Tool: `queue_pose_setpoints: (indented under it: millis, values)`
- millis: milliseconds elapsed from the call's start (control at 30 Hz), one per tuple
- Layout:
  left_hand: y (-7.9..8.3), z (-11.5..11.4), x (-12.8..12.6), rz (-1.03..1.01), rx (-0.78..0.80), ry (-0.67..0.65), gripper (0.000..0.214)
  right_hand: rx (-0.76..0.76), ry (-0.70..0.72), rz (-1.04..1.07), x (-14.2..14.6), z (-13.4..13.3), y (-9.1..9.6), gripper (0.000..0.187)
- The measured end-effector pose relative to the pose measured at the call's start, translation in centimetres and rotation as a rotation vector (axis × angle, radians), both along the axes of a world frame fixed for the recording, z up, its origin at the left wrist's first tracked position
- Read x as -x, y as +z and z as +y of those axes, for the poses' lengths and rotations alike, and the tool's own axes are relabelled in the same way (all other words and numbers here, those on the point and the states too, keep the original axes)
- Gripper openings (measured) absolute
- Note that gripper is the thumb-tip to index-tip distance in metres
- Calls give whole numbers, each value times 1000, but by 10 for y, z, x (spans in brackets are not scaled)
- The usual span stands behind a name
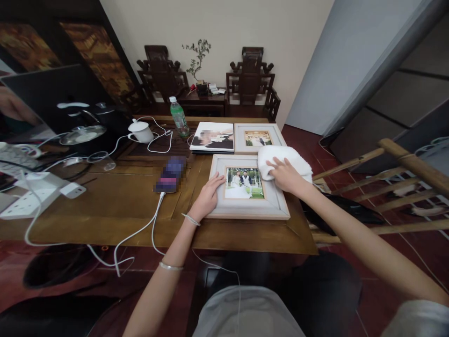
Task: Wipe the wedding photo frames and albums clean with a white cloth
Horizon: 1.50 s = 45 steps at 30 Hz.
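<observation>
A pale picture frame (250,208) lies flat near the table's front right corner, with a photo (244,183) of two seated people inside its mat. My left hand (209,194) holds the frame by its left edge, fingers bent over the rim. In my right hand (285,175) is a folded white fluffy towel (289,157), pressed on the frame's upper right corner and hanging past its right side. Behind it lie a second pale picture frame (240,139), partly covered by the towel, and a photo album (212,135) with a black-and-white cover.
A plugged-in phone (170,174), power strip (33,194) and white cables occupy the table's left part. Farther back are a green-labelled bottle (179,117), a lidded white cup (141,131), a pot (84,138) and a laptop (45,93). A wooden chair (372,173) stands right.
</observation>
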<state>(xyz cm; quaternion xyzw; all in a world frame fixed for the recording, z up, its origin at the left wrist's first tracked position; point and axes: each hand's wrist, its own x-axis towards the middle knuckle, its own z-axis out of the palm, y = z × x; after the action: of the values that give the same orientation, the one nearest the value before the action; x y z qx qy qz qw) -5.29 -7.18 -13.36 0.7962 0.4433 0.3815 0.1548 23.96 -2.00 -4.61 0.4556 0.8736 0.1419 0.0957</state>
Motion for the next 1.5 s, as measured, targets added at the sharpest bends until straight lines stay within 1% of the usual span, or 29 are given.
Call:
queue_pose_setpoints:
  millis: [100, 233, 300, 333, 367, 433, 500, 600, 667, 733, 800, 833, 933, 1033, 1133, 1233, 1300, 1333, 1400, 1433, 1500]
  values:
    - [2, 0, 0, 8, -1, -5, 56, 92, 28, 30, -4, -42, 6, 40]
    - [1, 0, 0, 7, 3, -4, 57, 300, 58, 124, -4, -98, 27, 42]
    - [0, 0, 0, 7, 0, -7, 58, 377, 96, 190, -1, -115, 33, 42]
    - [-1, 0, 1, 5, -1, -9, 58, 398, 110, 220, 2, -119, 34, 42]
    - [-1, 0, 1, 3, 0, -12, 58, 402, 117, 246, 5, -119, 31, 43]
    - [0, 0, 1, 0, 5, -19, 59, 372, 119, 277, 11, -108, 21, 45]
    - [2, -1, 1, -5, 3, -24, 59, 309, 121, 291, 17, -84, 7, 48]
    - [5, -1, 0, -4, -1, -17, 60, 203, 135, 307, 22, -36, -9, 51]
    - [6, -2, 0, 1, 2, -7, 59, 121, 119, 308, 24, -7, -13, 52]
    - [7, -2, 0, 4, 6, -3, 59, 23, 64, 286, 25, 15, -15, 52]
    - [7, -2, 0, 6, 9, -8, 59, -50, 19, 239, 27, 26, -17, 51]
    - [8, -2, 0, 4, 10, -10, 59, -68, 16, 212, 28, 28, -19, 50]
    - [9, -2, 0, -5, 11, -9, 59, -71, 71, 142, 28, 17, -24, 47]
    - [10, -3, -1, -8, 6, 5, 58, -30, 125, 108, 26, -13, -23, 43]
    - [8, -3, -1, -2, 9, 13, 56, 58, 156, 107, 22, -54, -10, 41]
    - [5, -2, -1, 3, 24, 17, 54, 208, 176, 143, 21, -97, 10, 44]
    - [3, -1, -1, 7, 36, 12, 55, 295, 195, 173, 23, -120, 20, 46]
    - [2, -1, 0, 11, 40, 4, 56, 316, 202, 185, 25, -127, 22, 47]
    - [2, -1, 1, 27, 48, -11, 58, 309, 205, 208, 29, -133, 18, 48]
    - [2, -1, 1, 37, 50, -13, 57, 294, 197, 224, 30, -131, 14, 49]
    - [3, -2, 0, 51, 53, 8, 52, 250, 162, 264, 31, -115, 1, 53]
